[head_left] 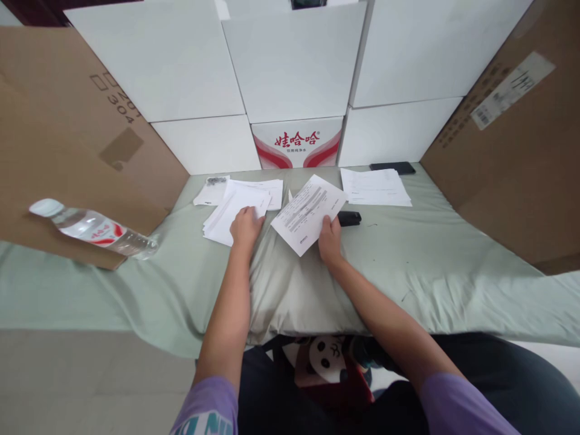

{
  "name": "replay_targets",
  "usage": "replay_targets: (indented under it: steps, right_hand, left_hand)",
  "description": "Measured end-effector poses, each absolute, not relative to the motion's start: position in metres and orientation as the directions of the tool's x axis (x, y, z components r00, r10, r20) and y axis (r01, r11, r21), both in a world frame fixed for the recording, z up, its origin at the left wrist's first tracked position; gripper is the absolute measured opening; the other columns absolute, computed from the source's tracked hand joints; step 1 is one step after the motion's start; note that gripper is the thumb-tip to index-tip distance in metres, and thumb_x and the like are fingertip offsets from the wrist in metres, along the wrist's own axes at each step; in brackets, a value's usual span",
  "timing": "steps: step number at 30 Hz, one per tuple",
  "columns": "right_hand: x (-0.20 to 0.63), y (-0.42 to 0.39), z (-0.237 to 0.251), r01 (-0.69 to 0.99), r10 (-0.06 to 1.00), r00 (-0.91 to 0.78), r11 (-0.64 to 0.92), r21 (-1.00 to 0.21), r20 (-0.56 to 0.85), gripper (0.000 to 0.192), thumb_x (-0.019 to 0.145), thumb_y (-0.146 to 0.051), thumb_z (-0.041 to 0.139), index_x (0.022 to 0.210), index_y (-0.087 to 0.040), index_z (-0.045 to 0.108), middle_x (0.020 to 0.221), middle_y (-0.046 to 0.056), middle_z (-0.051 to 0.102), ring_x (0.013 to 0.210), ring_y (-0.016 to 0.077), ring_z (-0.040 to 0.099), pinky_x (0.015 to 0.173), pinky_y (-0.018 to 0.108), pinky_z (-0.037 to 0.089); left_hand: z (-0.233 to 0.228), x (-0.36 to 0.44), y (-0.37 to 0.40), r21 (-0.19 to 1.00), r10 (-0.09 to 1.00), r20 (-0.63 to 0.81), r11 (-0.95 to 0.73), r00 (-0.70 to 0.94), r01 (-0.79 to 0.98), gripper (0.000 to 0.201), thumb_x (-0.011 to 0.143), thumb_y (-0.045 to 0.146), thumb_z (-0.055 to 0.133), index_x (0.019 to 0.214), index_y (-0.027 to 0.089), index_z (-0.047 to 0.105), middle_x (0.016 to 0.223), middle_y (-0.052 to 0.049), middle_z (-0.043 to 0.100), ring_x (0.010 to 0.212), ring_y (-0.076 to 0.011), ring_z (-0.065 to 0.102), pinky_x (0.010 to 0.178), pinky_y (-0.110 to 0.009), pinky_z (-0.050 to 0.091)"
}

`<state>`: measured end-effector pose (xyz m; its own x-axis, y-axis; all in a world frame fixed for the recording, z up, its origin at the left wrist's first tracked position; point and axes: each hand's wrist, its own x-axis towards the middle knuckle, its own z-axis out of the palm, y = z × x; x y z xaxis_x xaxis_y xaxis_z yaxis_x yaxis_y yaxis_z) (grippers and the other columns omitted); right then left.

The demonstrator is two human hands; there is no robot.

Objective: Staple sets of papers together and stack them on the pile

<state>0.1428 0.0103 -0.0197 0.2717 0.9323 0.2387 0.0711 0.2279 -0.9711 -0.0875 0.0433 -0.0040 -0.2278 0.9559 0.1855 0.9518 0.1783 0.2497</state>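
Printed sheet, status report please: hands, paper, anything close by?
Right hand grips printed sheet, lifted, tilted. Left hand flat on paper stack. Black object beside right hand, partly hidden.

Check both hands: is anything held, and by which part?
The right hand grips a printed sheet by its lower right edge. The left hand rests flat on a paper stack, gripping nothing.

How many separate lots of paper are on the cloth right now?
4: the printed sheet in the right hand, the stack under the left hand, a pile behind it, another far right. More may lie underneath.
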Motion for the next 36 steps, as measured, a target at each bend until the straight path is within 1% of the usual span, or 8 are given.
replay_targets:
  steps: [5,11,14,19,26,28,32,36]
  right_hand:
    - [0.142,0.011,-0.020,0.037,0.939,0.262,0.220,-0.975,0.222,0.056,0.099,-0.050,0.028,0.144,-0.021,0.043,0.140,0.012,0.057,0.131,0.0233,0.052,0.113,0.043,0.038]
    - [0.143,0.011,-0.020,0.091,0.941,0.245,0.215,-0.972,0.232,0.059,0.099,-0.053,0.024,0.145,-0.022,0.042,0.141,0.013,0.056,0.132,0.0238,0.051,0.112,0.044,0.038]
    - [0.143,0.012,-0.020,0.080,0.942,0.247,0.216,-0.973,0.229,0.061,0.098,-0.055,0.025,0.146,-0.021,0.042,0.141,0.013,0.057,0.132,0.0240,0.051,0.112,0.044,0.039]
    - [0.143,0.014,-0.025,0.087,0.938,0.236,0.238,-0.967,0.252,0.062,0.098,-0.057,0.024,0.146,-0.022,0.043,0.141,0.012,0.057,0.131,0.0234,0.052,0.112,0.043,0.040]
    - [0.143,0.015,-0.023,0.017,0.952,0.227,0.207,-0.978,0.205,0.057,0.099,-0.047,0.029,0.149,-0.022,0.039,0.143,0.011,0.055,0.133,0.0235,0.050,0.115,0.045,0.036]
    - [0.143,0.014,-0.022,0.025,0.954,0.224,0.197,-0.980,0.198,0.056,0.099,-0.047,0.028,0.149,-0.022,0.039,0.143,0.011,0.055,0.133,0.0233,0.050,0.115,0.046,0.036]
    - [0.143,0.015,-0.024,0.018,0.950,0.236,0.205,-0.979,0.203,0.055,0.099,-0.048,0.030,0.146,-0.022,0.042,0.142,0.010,0.056,0.132,0.0229,0.050,0.115,0.044,0.037]
    - [0.143,0.016,-0.026,-0.025,0.948,0.242,0.221,-0.975,0.209,0.054,0.099,-0.048,0.034,0.144,-0.022,0.045,0.142,0.011,0.057,0.132,0.0235,0.051,0.115,0.043,0.036]
  left_hand:
    - [-0.001,-0.088,0.041,0.269,0.957,0.181,0.172,-0.225,0.948,0.054,0.085,0.052,0.061,0.133,0.025,0.056,0.144,-0.011,0.054,0.130,-0.0286,0.051,0.096,-0.039,0.048]
    - [-0.001,-0.089,0.042,0.301,0.950,0.170,0.204,-0.263,0.931,0.051,0.085,0.047,0.060,0.132,0.025,0.058,0.139,-0.012,0.058,0.120,-0.0309,0.058,0.090,-0.042,0.050]
    - [-0.001,-0.088,0.042,0.290,0.949,0.167,0.211,-0.266,0.933,0.046,0.088,0.045,0.056,0.130,0.025,0.060,0.139,-0.012,0.058,0.117,-0.0309,0.060,0.090,-0.042,0.050]
    - [0.000,-0.085,0.043,0.256,0.952,0.182,0.195,-0.246,0.947,0.051,0.084,0.050,0.060,0.127,0.024,0.060,0.140,-0.013,0.056,0.124,-0.0316,0.055,0.091,-0.041,0.049]
    - [0.000,-0.083,0.044,0.238,0.956,0.178,0.187,-0.232,0.953,0.037,0.089,0.038,0.051,0.118,0.022,0.066,0.128,-0.014,0.064,0.106,-0.0326,0.064,0.081,-0.041,0.049]
    - [0.001,-0.081,0.044,0.217,0.959,0.181,0.175,-0.216,0.960,0.034,0.091,0.034,0.046,0.114,0.020,0.068,0.119,-0.016,0.068,0.103,-0.0325,0.065,0.081,-0.041,0.049]
    - [0.007,-0.078,0.044,0.170,0.952,0.180,0.217,-0.246,0.961,0.040,0.097,0.029,0.033,0.111,0.014,0.068,0.101,-0.020,0.071,0.097,-0.0329,0.067,0.082,-0.041,0.047]
    - [0.011,-0.081,0.044,0.245,0.924,0.202,0.273,-0.324,0.930,0.041,0.099,0.025,0.031,0.119,0.013,0.064,0.098,-0.021,0.070,0.095,-0.0319,0.067,0.083,-0.040,0.046]
